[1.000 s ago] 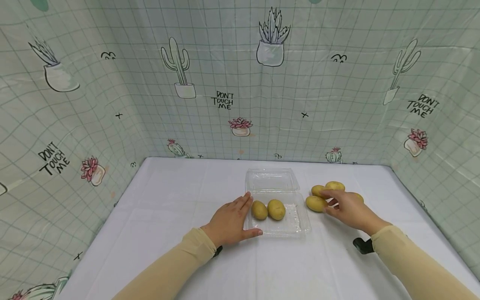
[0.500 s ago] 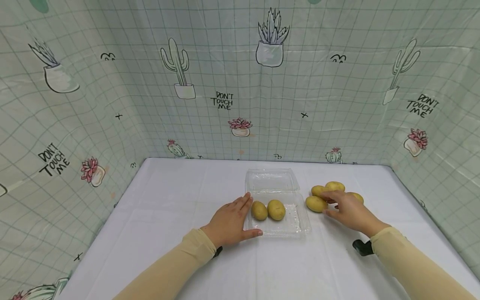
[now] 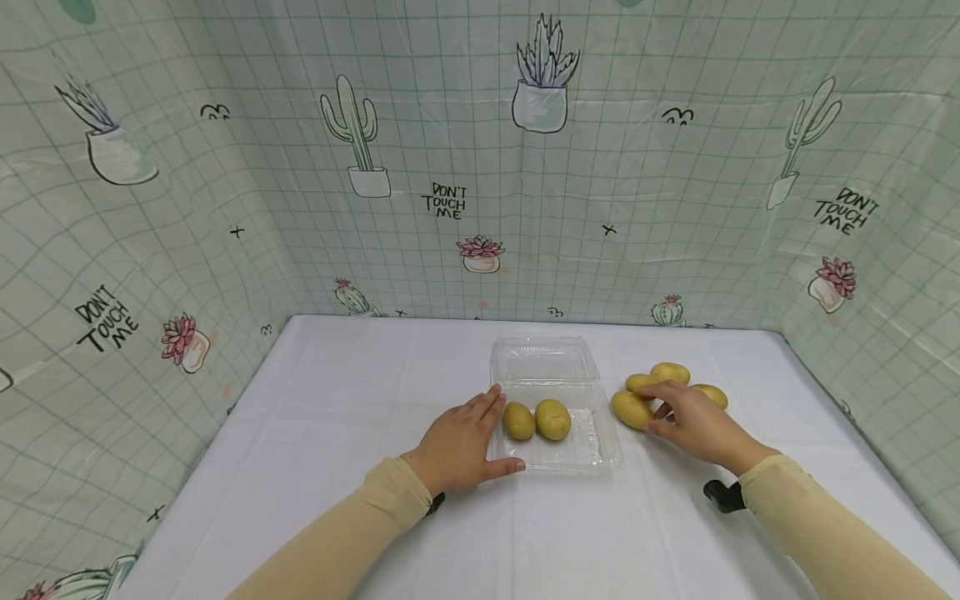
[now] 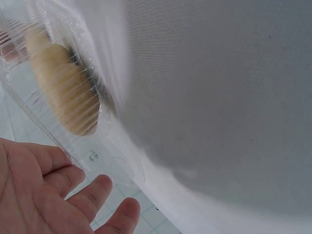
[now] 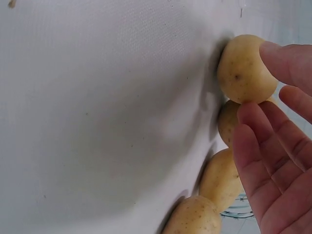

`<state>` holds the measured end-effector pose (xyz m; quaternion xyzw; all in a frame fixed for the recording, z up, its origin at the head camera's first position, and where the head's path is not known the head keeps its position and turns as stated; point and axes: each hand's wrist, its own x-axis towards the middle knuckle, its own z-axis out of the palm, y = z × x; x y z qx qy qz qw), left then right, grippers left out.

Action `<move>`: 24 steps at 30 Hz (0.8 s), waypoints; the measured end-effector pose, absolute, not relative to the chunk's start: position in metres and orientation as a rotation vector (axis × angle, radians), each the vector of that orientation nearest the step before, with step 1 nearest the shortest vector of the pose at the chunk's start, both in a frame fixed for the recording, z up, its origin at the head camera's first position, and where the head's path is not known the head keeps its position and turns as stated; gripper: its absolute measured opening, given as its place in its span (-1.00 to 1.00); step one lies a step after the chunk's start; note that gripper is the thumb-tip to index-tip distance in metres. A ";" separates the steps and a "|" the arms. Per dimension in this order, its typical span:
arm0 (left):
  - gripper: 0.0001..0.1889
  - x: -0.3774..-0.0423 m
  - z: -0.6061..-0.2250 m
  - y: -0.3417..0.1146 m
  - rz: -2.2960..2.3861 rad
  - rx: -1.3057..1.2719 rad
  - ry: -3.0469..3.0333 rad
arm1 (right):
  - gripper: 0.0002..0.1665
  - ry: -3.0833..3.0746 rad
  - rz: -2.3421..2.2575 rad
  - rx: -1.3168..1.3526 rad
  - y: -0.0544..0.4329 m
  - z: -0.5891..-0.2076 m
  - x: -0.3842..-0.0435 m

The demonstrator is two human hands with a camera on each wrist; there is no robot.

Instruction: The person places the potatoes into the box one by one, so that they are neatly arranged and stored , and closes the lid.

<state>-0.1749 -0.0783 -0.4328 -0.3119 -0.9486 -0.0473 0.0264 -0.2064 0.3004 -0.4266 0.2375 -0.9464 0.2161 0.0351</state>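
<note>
A clear plastic clamshell box (image 3: 588, 457) stands with its lid folded back, and two potatoes (image 3: 552, 419) lie in its left part. My left hand (image 3: 461, 442) rests along the box's left side, fingers straight and thumb at the front edge; the left wrist view shows its fingertips (image 4: 102, 184) by the clear wall. To the right of the box my right hand (image 3: 701, 421) pinches the nearest potato (image 3: 630, 410) between thumb and fingers. In the right wrist view, the thumb lies on that potato (image 5: 243, 73) and the fingertips touch its other side.
Several more potatoes lie around the right hand, one at the back (image 3: 670, 372), one to the right (image 3: 712, 395) and one partly behind the fingers (image 3: 639, 382). A white cloth covers the table (image 3: 360, 383). Printed curtains (image 3: 420, 275) enclose the back and sides.
The nearest potato has turned a little under my right hand's thumb and fingers, and the one behind it has shifted slightly right. My left hand has stayed at the box.
</note>
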 end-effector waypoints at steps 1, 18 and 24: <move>0.05 -0.175 -0.433 -0.078 -0.145 -0.962 -2.932 | -0.40 -2.910 0.663 0.729 0.300 -0.427 -0.206; 0.05 -0.175 -0.433 -0.079 -0.146 -0.963 -2.920 | -0.38 -2.883 0.688 0.752 0.295 -0.431 -0.207; 0.05 -0.175 -0.433 -0.079 -0.141 -0.961 -2.923 | -0.36 -2.891 0.700 0.762 0.293 -0.431 -0.207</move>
